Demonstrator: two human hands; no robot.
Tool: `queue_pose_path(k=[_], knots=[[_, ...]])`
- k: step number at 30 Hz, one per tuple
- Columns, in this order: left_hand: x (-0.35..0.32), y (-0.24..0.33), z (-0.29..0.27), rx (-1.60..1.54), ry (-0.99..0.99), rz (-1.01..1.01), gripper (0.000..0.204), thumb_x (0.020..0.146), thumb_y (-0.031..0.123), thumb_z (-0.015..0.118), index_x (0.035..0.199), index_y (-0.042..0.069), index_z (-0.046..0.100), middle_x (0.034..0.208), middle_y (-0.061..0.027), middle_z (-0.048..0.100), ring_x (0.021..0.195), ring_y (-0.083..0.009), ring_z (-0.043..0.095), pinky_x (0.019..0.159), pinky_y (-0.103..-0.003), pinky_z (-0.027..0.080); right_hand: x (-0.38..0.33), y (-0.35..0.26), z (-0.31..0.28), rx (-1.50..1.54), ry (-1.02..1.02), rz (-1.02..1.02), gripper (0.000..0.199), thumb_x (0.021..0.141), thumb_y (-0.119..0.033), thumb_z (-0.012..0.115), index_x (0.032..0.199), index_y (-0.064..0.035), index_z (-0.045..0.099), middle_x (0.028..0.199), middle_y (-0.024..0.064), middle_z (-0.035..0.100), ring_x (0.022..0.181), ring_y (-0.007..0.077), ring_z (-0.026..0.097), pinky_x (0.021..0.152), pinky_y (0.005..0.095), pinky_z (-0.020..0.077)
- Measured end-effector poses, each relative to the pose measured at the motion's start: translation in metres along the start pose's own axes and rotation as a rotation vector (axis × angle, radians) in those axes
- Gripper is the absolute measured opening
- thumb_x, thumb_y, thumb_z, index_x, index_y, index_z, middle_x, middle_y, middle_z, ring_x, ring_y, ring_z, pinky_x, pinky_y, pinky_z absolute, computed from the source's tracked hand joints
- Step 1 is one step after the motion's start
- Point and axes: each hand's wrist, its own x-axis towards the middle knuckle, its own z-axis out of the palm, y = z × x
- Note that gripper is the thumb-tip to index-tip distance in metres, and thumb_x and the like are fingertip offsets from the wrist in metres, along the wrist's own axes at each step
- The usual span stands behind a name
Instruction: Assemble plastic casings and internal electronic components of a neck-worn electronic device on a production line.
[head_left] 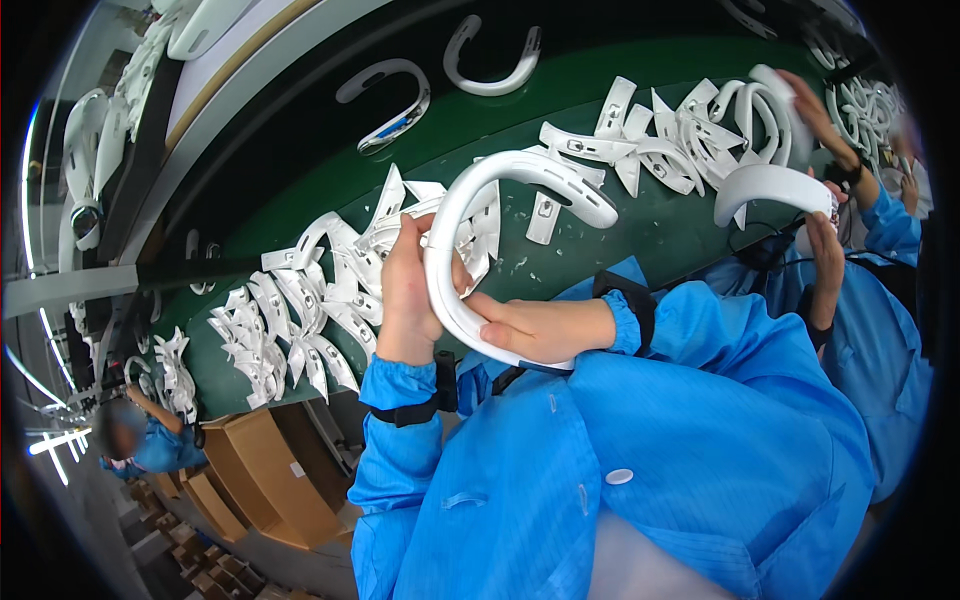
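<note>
I hold a white U-shaped neck fan (447, 270) in front of my chest, above the near edge of a green work surface (640, 235). My left hand (408, 300) is closed on the outer side of its curve, fingers partly behind the band. Around the lower arm of the fan my right hand (545, 328) is closed too, its thumb lying along the band. The other arm of the fan, with dark slots, points to the right over the surface. Loose white curved shell pieces (345, 255) lie heaped just beyond my left hand.
More white shells (690, 140) are piled to the right. Two U-shaped fans (493, 85) lie at the back. A co-worker in blue at the right holds a white curved fan (765, 187); another person sits far left. Open cardboard boxes (270, 465) stand below the left edge.
</note>
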Motion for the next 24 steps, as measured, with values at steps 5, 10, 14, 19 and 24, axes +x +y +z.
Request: queue_pose_path(k=[5, 10, 14, 19, 24], knots=[[-0.007, -0.010, 0.009, 0.200, 0.308, 0.201, 0.043, 0.095, 0.046, 0.029, 0.098, 0.005, 0.044, 0.047, -0.0096, 0.046, 0.036, -0.0179, 0.042, 0.035, -0.029, 0.035, 0.003, -0.012, 0.006, -0.229, 0.025, 0.198, 0.035, 0.096, -0.032, 0.032, 0.106, 0.0016, 0.034, 0.076, 0.0212, 0.056, 0.068, 0.0375, 0.058, 0.064, 0.0426, 0.0441], [-0.008, -0.002, 0.000, 0.067, 0.168, 0.086, 0.040, 0.096, 0.043, 0.029, 0.097, 0.007, 0.046, 0.047, -0.0072, 0.044, 0.036, -0.0168, 0.039, 0.040, -0.029, 0.037, 0.002, -0.019, 0.001, -0.143, -0.021, 0.182, 0.034, 0.096, -0.032, 0.032, 0.106, 0.0004, 0.034, 0.075, 0.0210, 0.056, 0.067, 0.0373, 0.057, 0.062, 0.0428, 0.0438], [-0.007, 0.012, -0.007, -0.075, -0.077, -0.101, 0.041, 0.097, 0.038, 0.024, 0.102, 0.003, 0.044, 0.047, -0.0101, 0.047, 0.034, -0.0172, 0.040, 0.035, -0.029, 0.036, -0.001, -0.015, -0.002, -0.123, -0.111, 0.104, 0.036, 0.096, -0.034, 0.032, 0.107, 0.0004, 0.034, 0.076, 0.0205, 0.057, 0.069, 0.0368, 0.057, 0.062, 0.0425, 0.0439], [-0.009, -0.007, 0.008, 0.231, 0.314, 0.145, 0.040, 0.094, 0.048, 0.034, 0.091, 0.009, 0.041, 0.045, -0.0045, 0.040, 0.032, -0.0149, 0.035, 0.034, -0.028, 0.031, -0.001, -0.011, -0.001, -0.325, -0.180, 0.287, 0.040, 0.096, -0.036, 0.032, 0.118, -0.0032, 0.033, 0.078, 0.0221, 0.057, 0.070, 0.0390, 0.056, 0.065, 0.0451, 0.0432], [-0.003, -0.002, -0.012, 0.047, 0.153, 0.051, 0.041, 0.094, 0.048, 0.032, 0.093, 0.008, 0.040, 0.045, -0.0043, 0.038, 0.034, -0.0154, 0.035, 0.037, -0.028, 0.031, -0.002, -0.018, 0.001, -0.166, -0.084, 0.311, 0.043, 0.096, -0.035, 0.032, 0.122, -0.0011, 0.037, 0.088, 0.0202, 0.059, 0.079, 0.0330, 0.058, 0.071, 0.0401, 0.0438]])
